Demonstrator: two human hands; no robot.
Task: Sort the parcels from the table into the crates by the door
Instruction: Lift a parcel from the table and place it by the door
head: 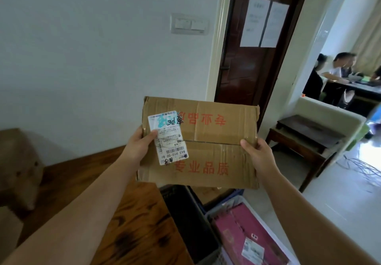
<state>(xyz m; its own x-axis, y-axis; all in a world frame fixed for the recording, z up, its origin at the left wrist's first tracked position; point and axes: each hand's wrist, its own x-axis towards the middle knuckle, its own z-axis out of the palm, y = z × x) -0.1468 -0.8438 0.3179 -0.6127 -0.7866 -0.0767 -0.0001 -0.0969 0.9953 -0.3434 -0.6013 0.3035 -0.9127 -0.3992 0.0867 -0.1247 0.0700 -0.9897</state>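
Most of the lower left is taken by the wooden table (132,219), where a blurred brown box (18,161) sits at the far edge, probably another parcel waiting its turn. Straight ahead stands the dark door (243,68), and the crates are lined up on the floor below it, close against the table's end so that a parcel need only be carried a short way. The black crate (181,219) is nearest the table. The blue crate (237,192) lies beyond it, largely hidden, and the pale crate (224,201) beside them already holds a pink parcel (247,233). The cardboard parcel (206,151) is off the table and in the air, above the crates and in front of the door. It is tilted so that its taped top face looks back at the wearer, which suggests it is being read rather than lowered. The left hand (138,147) grips its left edge and the right hand (261,157) its right edge. Each has its thumb laid on the top face and its other fingers wrapped out of sight behind, a two-sided hold suited to a wide, flat box. The shipping label (169,136) sits by the left thumb, upside down to this view. My guess is that its marking decides the crate, so the drop is not yet made.
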